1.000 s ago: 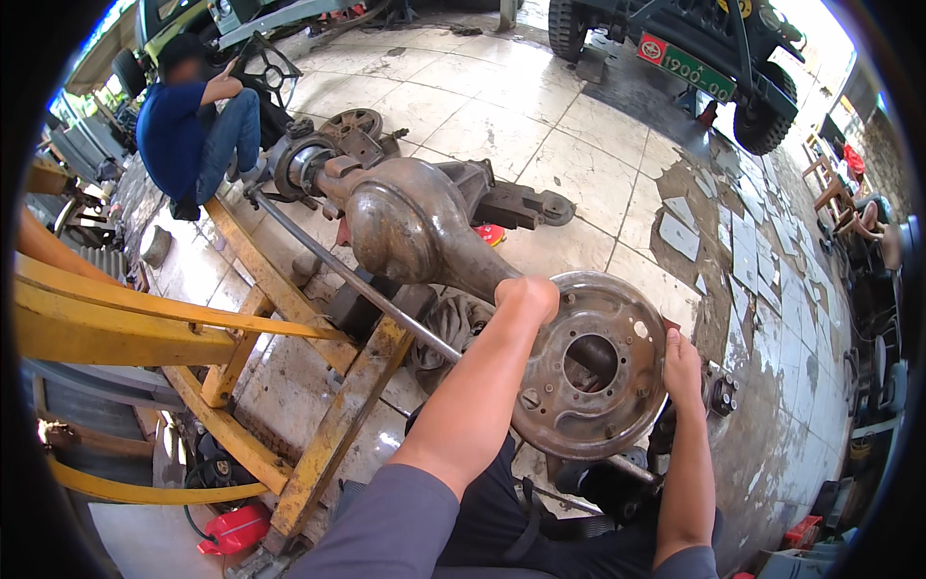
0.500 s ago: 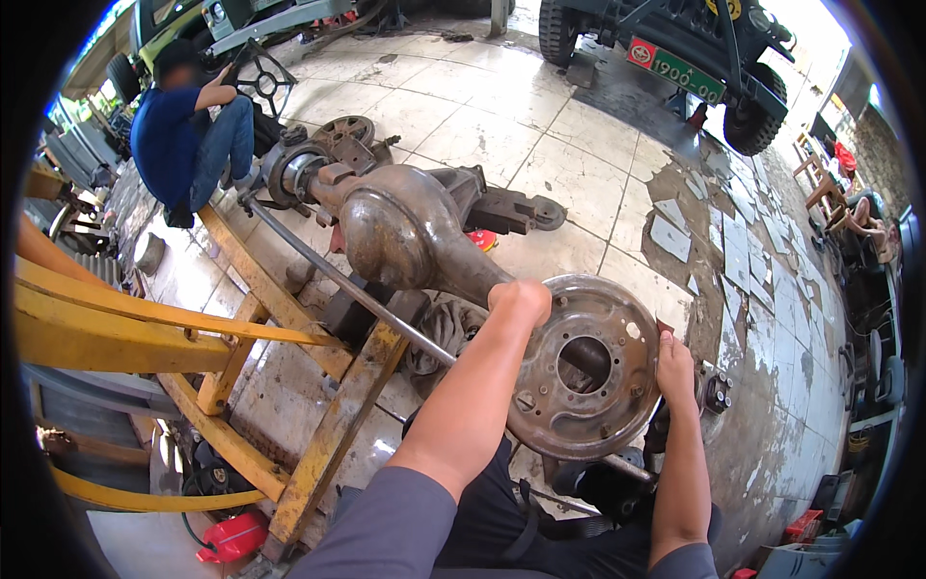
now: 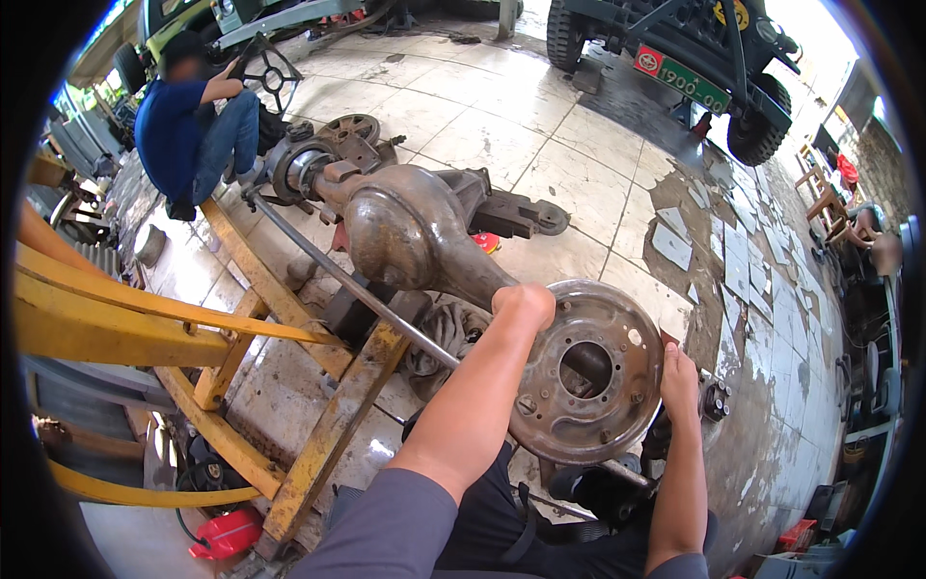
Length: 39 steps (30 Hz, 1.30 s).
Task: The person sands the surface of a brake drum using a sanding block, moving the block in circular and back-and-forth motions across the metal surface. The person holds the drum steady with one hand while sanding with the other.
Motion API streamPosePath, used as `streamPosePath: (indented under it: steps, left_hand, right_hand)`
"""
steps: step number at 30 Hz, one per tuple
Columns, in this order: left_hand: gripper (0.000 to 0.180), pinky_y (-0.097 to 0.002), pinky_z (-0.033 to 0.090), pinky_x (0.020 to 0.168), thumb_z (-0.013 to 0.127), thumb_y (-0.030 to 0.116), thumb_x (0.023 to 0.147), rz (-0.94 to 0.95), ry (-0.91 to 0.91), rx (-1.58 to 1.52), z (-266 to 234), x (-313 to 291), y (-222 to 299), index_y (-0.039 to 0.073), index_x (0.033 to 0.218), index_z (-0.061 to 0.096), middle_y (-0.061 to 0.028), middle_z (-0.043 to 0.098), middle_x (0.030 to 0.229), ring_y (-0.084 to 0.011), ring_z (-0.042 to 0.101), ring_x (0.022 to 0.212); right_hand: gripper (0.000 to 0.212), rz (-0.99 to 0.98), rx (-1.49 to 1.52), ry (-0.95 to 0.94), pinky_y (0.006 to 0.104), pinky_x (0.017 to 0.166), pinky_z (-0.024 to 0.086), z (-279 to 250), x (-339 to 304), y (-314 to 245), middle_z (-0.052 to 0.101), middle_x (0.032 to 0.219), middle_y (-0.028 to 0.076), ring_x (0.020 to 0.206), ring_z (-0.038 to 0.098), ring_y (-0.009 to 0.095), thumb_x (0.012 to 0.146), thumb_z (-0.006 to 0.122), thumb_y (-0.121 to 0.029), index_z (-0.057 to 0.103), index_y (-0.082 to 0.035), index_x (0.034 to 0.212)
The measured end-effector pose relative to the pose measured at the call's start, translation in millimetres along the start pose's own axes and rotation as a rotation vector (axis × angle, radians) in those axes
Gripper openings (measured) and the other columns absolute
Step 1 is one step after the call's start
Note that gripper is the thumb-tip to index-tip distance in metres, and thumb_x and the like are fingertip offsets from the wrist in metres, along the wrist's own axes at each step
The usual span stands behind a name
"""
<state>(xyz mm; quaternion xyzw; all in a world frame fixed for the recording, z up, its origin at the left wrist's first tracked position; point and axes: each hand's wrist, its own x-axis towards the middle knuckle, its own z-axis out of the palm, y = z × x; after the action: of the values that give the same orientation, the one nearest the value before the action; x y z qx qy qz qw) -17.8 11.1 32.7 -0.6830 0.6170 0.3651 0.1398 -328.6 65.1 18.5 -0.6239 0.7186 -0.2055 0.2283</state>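
A round, rusty brake backing plate (image 3: 550, 405) with a large centre hole stands before my knees, its face tilted toward me, at the end of a greasy axle housing (image 3: 395, 227). My left hand (image 3: 524, 307) is closed over the plate's upper-left rim, its fingertips hidden behind the forearm and wrist. At the right rim, my right hand (image 3: 679, 378) is closed with its thumb up, pinching a small reddish-brown piece (image 3: 667, 338) that looks like sandpaper. Most of that piece is hidden by the fingers.
A yellow steel frame (image 3: 318, 338) and a long metal rod (image 3: 357, 289) lie to the left. Grey rag (image 3: 439, 347) bunches under the axle. A person (image 3: 183, 135) squats at far left. A vehicle (image 3: 675, 58) stands at the far right, near broken floor tiles (image 3: 670, 246).
The view has shifted slightly. My right hand has slid a little down along the plate's right rim, while my left hand keeps its place on the upper-left rim.
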Motion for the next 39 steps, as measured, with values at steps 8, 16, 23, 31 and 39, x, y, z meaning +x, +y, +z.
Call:
streamPosePath:
  steps: [8,16,23,31,39]
  left_hand:
    - [0.039,-0.0444,0.053,0.098,0.060,0.012,0.088,0.001,0.026,0.031,-1,-2,2,0.010,0.125,0.071,-0.0108,0.068,0.133,-0.0313,0.065,0.123]
    - [0.040,-0.0414,0.053,0.099,0.062,0.010,0.090,-0.053,-0.010,0.048,-9,-4,10,0.016,0.128,0.071,-0.0052,0.066,0.138,-0.0271,0.063,0.127]
    - [0.038,-0.0409,0.053,0.100,0.061,0.013,0.092,-0.036,-0.020,0.072,-3,0,10,0.016,0.128,0.071,-0.0056,0.067,0.137,-0.0264,0.063,0.127]
    - [0.039,-0.0441,0.051,0.102,0.058,0.015,0.092,-0.013,0.020,0.068,0,4,4,0.011,0.129,0.070,-0.0100,0.064,0.140,-0.0299,0.061,0.129]
    - [0.043,-0.0464,0.052,0.101,0.057,0.012,0.088,0.001,0.008,0.181,11,29,-4,0.008,0.129,0.069,-0.0140,0.065,0.137,-0.0338,0.062,0.127]
  right_hand:
    - [0.052,-0.019,0.030,0.032,0.0501,0.086,0.049,9,-3,12,0.069,0.101,0.031,0.098,0.065,0.049,0.109,0.041,-0.040,0.068,0.005,0.112]
    - [0.050,-0.013,0.039,0.018,0.0496,0.084,0.049,3,-5,4,0.069,0.097,0.029,0.096,0.066,0.047,0.109,0.040,-0.038,0.066,0.005,0.113]
    - [0.050,0.010,0.027,0.043,0.0506,0.085,0.048,7,-8,21,0.069,0.098,0.028,0.097,0.065,0.047,0.109,0.040,-0.038,0.067,0.004,0.111]
    - [0.050,-0.032,-0.006,0.064,0.0545,0.083,0.049,2,-14,5,0.069,0.096,0.031,0.095,0.065,0.050,0.108,0.041,-0.040,0.068,0.003,0.108]
    - [0.050,0.024,0.095,0.059,0.0519,0.084,0.050,2,-18,0,0.068,0.099,0.031,0.097,0.064,0.051,0.108,0.042,-0.041,0.068,0.003,0.109]
